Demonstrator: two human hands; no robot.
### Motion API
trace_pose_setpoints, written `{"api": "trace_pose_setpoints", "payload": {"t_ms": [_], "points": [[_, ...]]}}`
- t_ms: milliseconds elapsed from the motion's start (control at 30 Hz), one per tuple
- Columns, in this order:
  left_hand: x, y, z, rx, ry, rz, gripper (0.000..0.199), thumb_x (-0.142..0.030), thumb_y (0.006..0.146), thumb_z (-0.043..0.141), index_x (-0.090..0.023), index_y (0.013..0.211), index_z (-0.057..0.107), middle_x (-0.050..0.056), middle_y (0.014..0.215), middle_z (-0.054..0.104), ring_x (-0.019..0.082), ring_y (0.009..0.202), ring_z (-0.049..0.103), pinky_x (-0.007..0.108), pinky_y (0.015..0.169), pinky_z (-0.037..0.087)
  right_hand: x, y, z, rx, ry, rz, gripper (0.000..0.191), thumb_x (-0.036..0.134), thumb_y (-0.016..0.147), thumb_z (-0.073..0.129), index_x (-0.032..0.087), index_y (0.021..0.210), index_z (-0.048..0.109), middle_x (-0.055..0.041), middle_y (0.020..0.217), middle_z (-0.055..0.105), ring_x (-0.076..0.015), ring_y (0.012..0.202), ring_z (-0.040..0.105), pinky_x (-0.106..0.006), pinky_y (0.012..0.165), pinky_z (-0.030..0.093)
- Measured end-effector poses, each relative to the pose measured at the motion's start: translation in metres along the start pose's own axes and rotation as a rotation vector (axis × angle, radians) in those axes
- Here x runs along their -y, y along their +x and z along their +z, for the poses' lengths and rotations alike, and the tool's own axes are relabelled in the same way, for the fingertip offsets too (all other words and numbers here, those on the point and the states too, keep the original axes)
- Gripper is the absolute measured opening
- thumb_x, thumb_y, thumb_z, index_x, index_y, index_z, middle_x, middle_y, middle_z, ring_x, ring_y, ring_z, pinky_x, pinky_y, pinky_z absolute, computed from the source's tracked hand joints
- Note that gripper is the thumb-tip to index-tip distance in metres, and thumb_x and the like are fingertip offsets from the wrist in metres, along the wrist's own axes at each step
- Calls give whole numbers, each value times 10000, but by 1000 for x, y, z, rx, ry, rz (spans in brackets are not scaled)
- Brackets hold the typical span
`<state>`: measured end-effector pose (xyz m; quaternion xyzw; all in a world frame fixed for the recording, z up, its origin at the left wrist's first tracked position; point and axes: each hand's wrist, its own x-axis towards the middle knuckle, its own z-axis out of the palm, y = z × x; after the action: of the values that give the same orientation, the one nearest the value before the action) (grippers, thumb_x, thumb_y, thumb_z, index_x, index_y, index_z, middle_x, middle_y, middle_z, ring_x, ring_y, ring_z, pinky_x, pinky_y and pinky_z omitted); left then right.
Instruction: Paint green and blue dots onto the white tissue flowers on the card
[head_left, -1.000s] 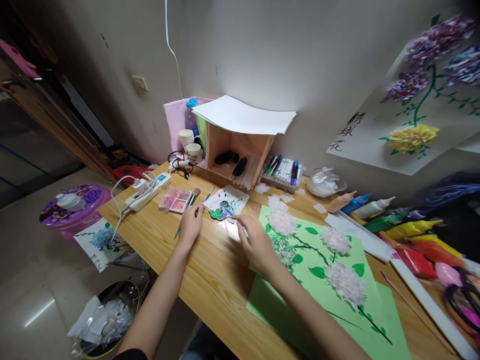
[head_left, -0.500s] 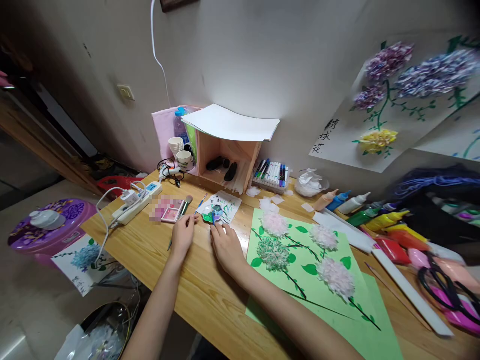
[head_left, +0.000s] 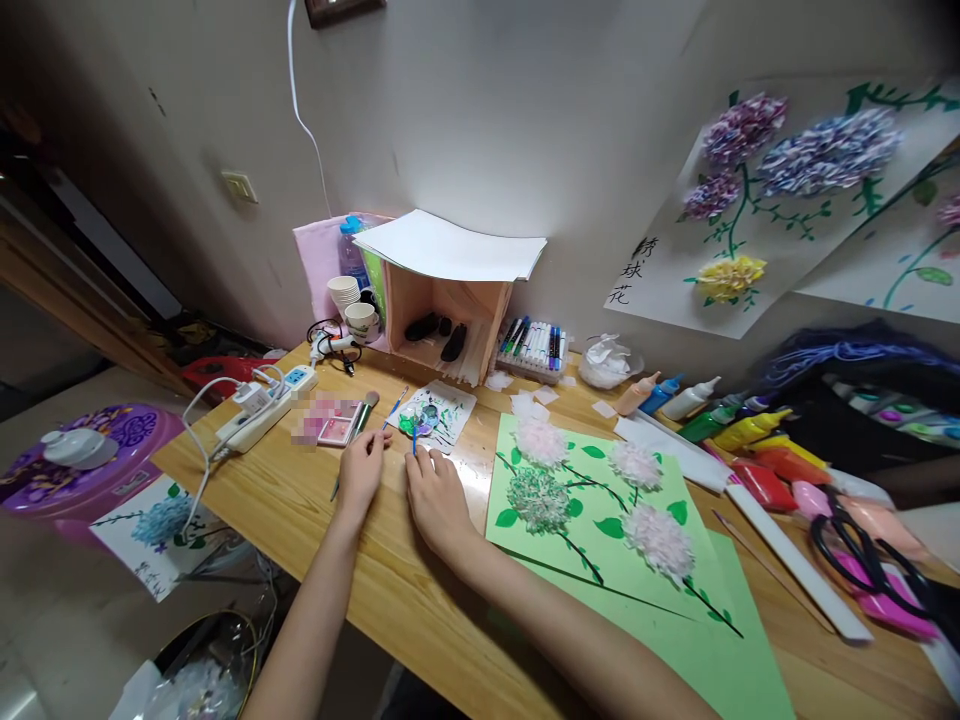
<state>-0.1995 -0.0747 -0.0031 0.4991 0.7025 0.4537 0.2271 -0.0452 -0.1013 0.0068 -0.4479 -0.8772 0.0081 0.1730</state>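
My right hand (head_left: 441,500) rests on the desk with its fingers closed on a thin blue paintbrush (head_left: 415,436). The brush tip meets a small palette (head_left: 424,420) smeared with green, blue and purple paint. Under the palette lies a paint-spotted white sheet (head_left: 454,408). My left hand (head_left: 362,470) is closed, its fingers curled on the desk; what they hold, if anything, is hidden. A second thin brush (head_left: 396,406) ends at its fingertips. Beside it lies a thick soft brush (head_left: 367,408), its handle passing beneath the hand. Green paper (head_left: 555,562) with fluffy flowers (head_left: 538,498) lies to the right.
A pink compact (head_left: 340,424) and power strip (head_left: 266,412) lie left. Behind stand a wooden box (head_left: 491,330) and marker case (head_left: 534,350). Paint bottles (head_left: 667,395) and black scissors (head_left: 847,560) are on the right. Flower pictures (head_left: 697,310) hang on the wall.
The view has shifted slightly, so everything sits a little further left. Both hands keep nearly the same pose, and the right one still has the paintbrush at the palette.
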Motion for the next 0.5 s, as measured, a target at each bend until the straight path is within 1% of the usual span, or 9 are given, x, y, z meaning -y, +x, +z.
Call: {"api": "trace_pose_setpoints", "payload": {"t_ms": [167, 300, 400, 500], "points": [[1, 1, 1, 5, -4, 0, 335, -399, 883, 465, -177, 852, 714, 121, 951, 759, 267, 894, 713, 394, 881, 522, 4, -1, 7, 9, -5, -5, 320, 102, 938, 451, 64, 1224, 590, -221, 1303, 620, -291, 1087, 579, -421, 874, 498], [2, 2, 2, -3, 3, -7, 344, -396, 870, 452, -170, 840, 709, 126, 937, 760, 270, 896, 713, 400, 877, 524, 5, -1, 12, -13, -5, 2, 276, 156, 957, 459, 84, 1180, 605, -202, 1270, 636, -279, 1049, 580, -404, 853, 492], [4, 2, 3, -9, 8, -9, 363, -405, 866, 441, -161, 846, 708, 135, 938, 761, 274, 895, 713, 406, 876, 525, 6, -1, 14, -2, -15, 29, 245, 164, 951, 470, 97, 1134, 619, -185, 1219, 655, -277, 1010, 578, -403, 833, 490], [5, 2, 3, -7, 13, -6, 365, -410, 862, 442, -165, 852, 711, 130, 936, 761, 273, 895, 713, 401, 871, 526, 6, -2, 14, 17, -17, 56, 258, 171, 942, 487, 92, 1154, 611, -182, 1187, 660, -277, 995, 571, -405, 829, 487]]}}
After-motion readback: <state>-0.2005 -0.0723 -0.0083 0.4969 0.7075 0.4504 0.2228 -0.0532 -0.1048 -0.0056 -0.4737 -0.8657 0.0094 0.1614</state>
